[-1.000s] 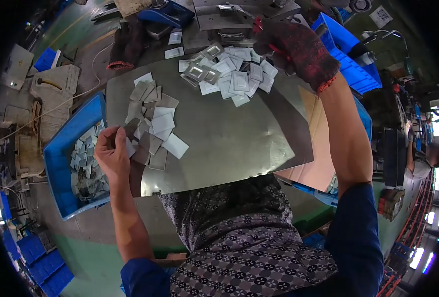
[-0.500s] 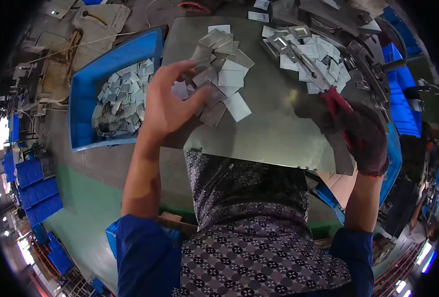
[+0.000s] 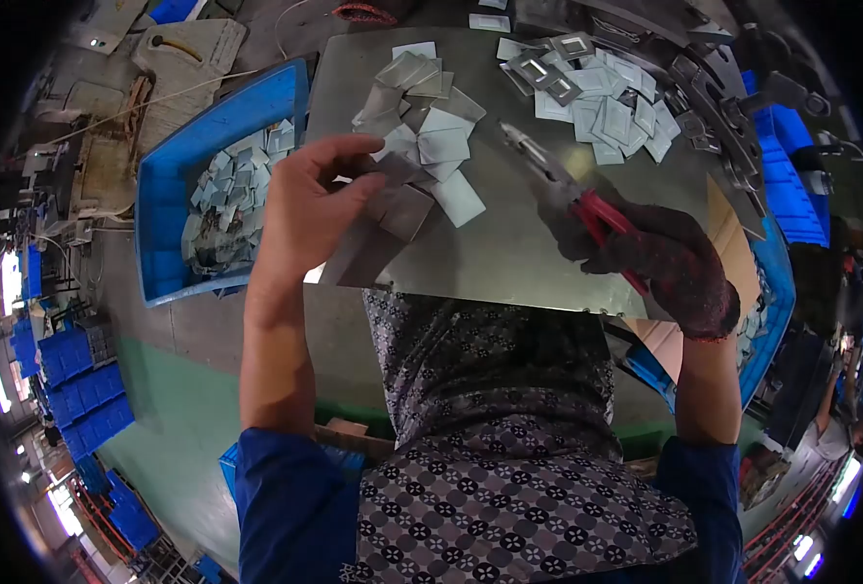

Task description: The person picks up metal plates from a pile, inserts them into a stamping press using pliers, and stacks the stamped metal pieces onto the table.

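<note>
My left hand (image 3: 310, 200), bare, has its thumb and fingers closed on the edge of a thin square metal plate (image 3: 398, 167) at the near left of a loose pile of metal plates (image 3: 444, 146). In a dark glove, my right hand (image 3: 670, 258) grips pliers (image 3: 587, 200) by their red handles. The pliers' jaws point up and left over the bare middle of the metal tabletop (image 3: 509, 263), apart from the plates. Farther right lies a heap of pressed plates (image 3: 611, 112), some with a rectangular opening.
To the left stands a blue bin (image 3: 159, 243) holding many small metal pieces. Dark metal tooling (image 3: 714, 88) flanks the table's far right corner, with a blue tray (image 3: 791, 185) beyond it. Another blue bin (image 3: 777, 302) is at the right, beside a cardboard piece (image 3: 728, 219).
My left hand has closed its fingers on a plate and shifted slightly left. My right hand has swung the pliers left, away from the pressed plates.
</note>
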`<state>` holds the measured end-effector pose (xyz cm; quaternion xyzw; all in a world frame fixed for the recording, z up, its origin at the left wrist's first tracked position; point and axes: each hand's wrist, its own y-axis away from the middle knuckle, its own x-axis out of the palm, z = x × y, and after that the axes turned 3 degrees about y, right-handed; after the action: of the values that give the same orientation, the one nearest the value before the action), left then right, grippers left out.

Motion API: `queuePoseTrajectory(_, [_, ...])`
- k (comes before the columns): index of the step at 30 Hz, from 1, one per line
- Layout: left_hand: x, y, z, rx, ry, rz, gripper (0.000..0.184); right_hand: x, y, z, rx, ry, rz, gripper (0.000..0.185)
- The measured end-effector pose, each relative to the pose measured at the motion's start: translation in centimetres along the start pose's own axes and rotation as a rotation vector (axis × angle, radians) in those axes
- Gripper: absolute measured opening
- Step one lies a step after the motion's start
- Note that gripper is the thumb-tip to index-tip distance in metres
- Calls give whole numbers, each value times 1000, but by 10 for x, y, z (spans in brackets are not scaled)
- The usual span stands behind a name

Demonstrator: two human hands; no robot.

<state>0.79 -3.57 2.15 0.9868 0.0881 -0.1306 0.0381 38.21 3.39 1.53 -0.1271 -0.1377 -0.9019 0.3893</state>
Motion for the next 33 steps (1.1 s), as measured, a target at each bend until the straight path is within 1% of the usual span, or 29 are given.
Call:
queuePoseTrajectory(1, [0, 1, 0, 3, 79, -36, 26, 1, 1, 0, 2, 7, 3, 47])
queuePoseTrajectory(2, [4, 2, 2, 5, 79, -31, 26, 5, 2, 2, 10, 13, 20, 46])
queuePoseTrajectory(4, [15, 2, 4, 315, 128, -76, 20, 17, 1, 11, 41, 20, 58, 44])
queuePoseTrajectory(5, [18, 0, 5, 319, 130, -75, 20, 24, -2, 16, 58, 24, 75, 43])
queuePoseTrajectory(7, [24, -4, 5, 568, -48, -114, 18, 38, -7, 26, 94, 33, 107, 41])
queuePoseTrajectory(11, [29, -4, 5, 596, -147, -152, 18, 55, -17, 38, 136, 67, 132, 38])
queuePoseTrajectory(13, [31, -5, 8, 564, -179, -182, 19, 58, -17, 38, 162, 88, 102, 36])
queuePoseTrajectory(15, [38, -6, 1, 533, -254, -324, 23, 58, -15, 46, 220, 121, 4, 33])
queuePoseTrajectory(16, [35, -7, 0, 533, -274, -325, 28, 58, -16, 53, 245, 140, -61, 33])
queuePoseTrajectory(17, [31, -10, 6, 538, -300, -364, 28, 58, -18, 69, 282, 196, -175, 30])
queuePoseTrajectory(18, [26, -12, 14, 539, -331, -405, 27, 40, -24, 70, -287, 738, -136, 31])
queuePoseTrajectory(19, [20, -14, 21, 511, -364, -423, 25, 27, -28, 78, -408, 980, -104, 29])
queuePoseTrajectory(21, [14, -14, 35, 425, -415, -464, 21, 0, -36, 96, -702, 1466, -137, 23])
queuePoseTrajectory(22, [13, -16, 39, 436, -411, -457, 21, -10, -46, 105, -574, 1297, -218, 24])
queuePoseTrajectory(24, [12, -17, 45, 331, -156, -500, 19, -32, -64, 118, -321, 937, -367, 25])
queuePoseTrajectory(26, [10, -17, 49, 306, -167, -464, 18, -48, -72, 124, -195, 749, -444, 25])
queuePoseTrajectory(27, [10, -18, 49, 320, -161, -461, 18, -53, -76, 128, -313, 970, -431, 19])
queuePoseTrajectory(29, [10, -16, 47, 307, -184, -454, 17, -53, -73, 132, -429, 1197, -408, 19])
queuePoseTrajectory(31, [10, -16, 46, 293, -162, -447, 17, -30, -53, 141, 154, 308, -546, 26])
queuePoseTrajectory(32, [10, -15, 47, 279, -149, -434, 16, -14, -40, 143, 133, 352, -557, 28])
queuePoseTrajectory(33, [10, -15, 47, 273, -143, -444, 16, -18, -39, 132, 138, 361, -549, 28])
